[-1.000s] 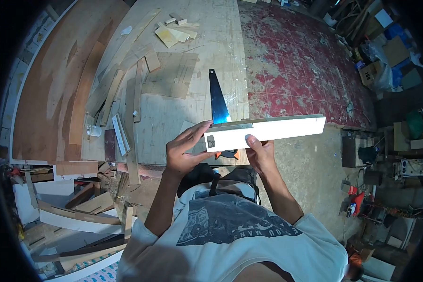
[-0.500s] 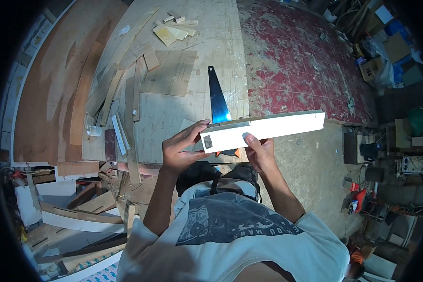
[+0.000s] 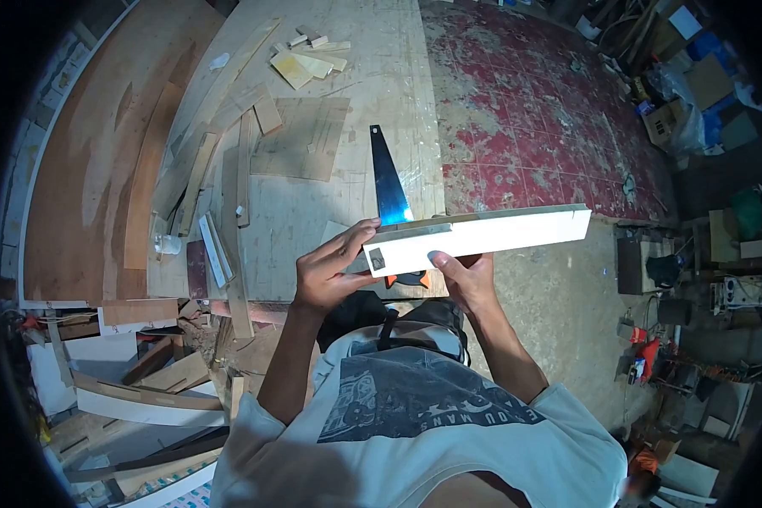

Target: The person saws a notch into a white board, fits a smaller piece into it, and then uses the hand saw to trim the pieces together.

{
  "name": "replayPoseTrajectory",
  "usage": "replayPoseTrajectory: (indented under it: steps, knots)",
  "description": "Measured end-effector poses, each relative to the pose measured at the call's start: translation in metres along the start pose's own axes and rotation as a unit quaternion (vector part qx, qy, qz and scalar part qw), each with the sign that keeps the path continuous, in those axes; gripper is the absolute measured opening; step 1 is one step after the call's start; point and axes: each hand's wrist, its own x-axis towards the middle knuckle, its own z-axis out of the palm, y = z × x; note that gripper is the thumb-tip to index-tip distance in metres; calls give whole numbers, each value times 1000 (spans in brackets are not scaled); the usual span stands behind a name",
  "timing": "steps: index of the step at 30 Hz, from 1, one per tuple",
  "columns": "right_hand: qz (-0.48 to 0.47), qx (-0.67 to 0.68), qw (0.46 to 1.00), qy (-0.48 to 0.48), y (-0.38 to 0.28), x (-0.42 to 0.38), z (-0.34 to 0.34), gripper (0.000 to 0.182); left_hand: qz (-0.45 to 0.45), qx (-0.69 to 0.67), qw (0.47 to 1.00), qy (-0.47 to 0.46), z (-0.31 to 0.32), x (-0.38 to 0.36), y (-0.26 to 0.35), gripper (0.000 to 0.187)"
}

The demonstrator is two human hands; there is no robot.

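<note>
A long white-faced wooden board [image 3: 499, 237] is held up in front of my body, its right end a little higher than its left. My left hand [image 3: 334, 267] grips the left end, fingers on the top edge and thumb below. Under the middle, my right hand [image 3: 470, 281] holds the board with the thumb on the white face; its other fingers are hidden behind. A small dark square mark shows on the face near the left end. Beyond the board, a handsaw [image 3: 389, 182] lies on the workbench, its orange-and-black handle partly covered by the board.
The plywood workbench [image 3: 389, 76] carries wood strips [image 3: 199, 182], small offcuts [image 3: 309, 63] and a clear plastic cup [image 3: 168, 244]. A brown panel [image 3: 93, 169] stands at the left. Scrap boards [image 3: 144, 398] pile up at lower left. Worn red floor tiles [image 3: 525, 110] lie to the right.
The view has shifted slightly, and more of the saw handle shows below the board. My right thumb has slid a little left along the white face. Both hands keep their hold.
</note>
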Motion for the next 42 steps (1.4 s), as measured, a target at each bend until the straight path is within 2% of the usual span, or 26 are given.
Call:
replayPoseTrajectory:
  steps: [3, 5, 21, 23, 24, 25, 26, 27, 29, 30, 31, 34, 37, 42]
  knots:
    - [11, 16, 1000, 11, -2, 0, 3, 40, 17, -7, 1000, -11, -2, 3, -3, 65]
    - [11, 24, 1000, 16, -3, 0, 4, 40, -5, -25, 999, -29, -5, 5, -4, 64]
    - [23, 16, 999, 24, 0, 8, 2, 35, 10, -28, 999, -32, -5, 13, -11, 62]
    - [14, 8, 1000, 25, 0, 9, 2, 35, 17, -35, 998, -44, -3, 12, -16, 77]
    - [8, 16, 1000, 21, -1, 10, 1, 35, 18, -35, 998, -44, -1, 12, -12, 77]
    - [1, 23, 1000, 17, -1, 11, 1, 35, -54, -195, 979, -22, 3, 13, -5, 86]
    - [1, 23, 1000, 16, -2, 11, 2, 35, -123, -350, 929, 1, 5, 14, -1, 96]
    - [-6, 32, 999, 19, -3, 12, 3, 35, -122, -349, 929, 2, 4, 14, -4, 96]
    - [-13, 41, 999, 21, -4, 13, 3, 36, -102, -473, 875, -20, 3, 14, -10, 105]
    - [-12, 45, 999, 13, -3, 14, 1, 36, -132, -497, 858, 6, 4, 13, -7, 92]
    - [-13, 50, 999, 5, -3, 14, -1, 37, -131, -496, 858, 7, 2, 12, -5, 92]
    - [3, 71, 997, 8, -1, 14, -6, 37, -156, -404, 901, -17, 0, 13, 5, 70]
    - [-2, 58, 998, 10, -4, 14, 0, 35, -167, -353, 920, -27, 1, 11, 5, 68]
    - [-23, 11, 1000, -2, -5, 12, 1, 31, -214, -358, 909, -4, 4, 15, 11, 63]
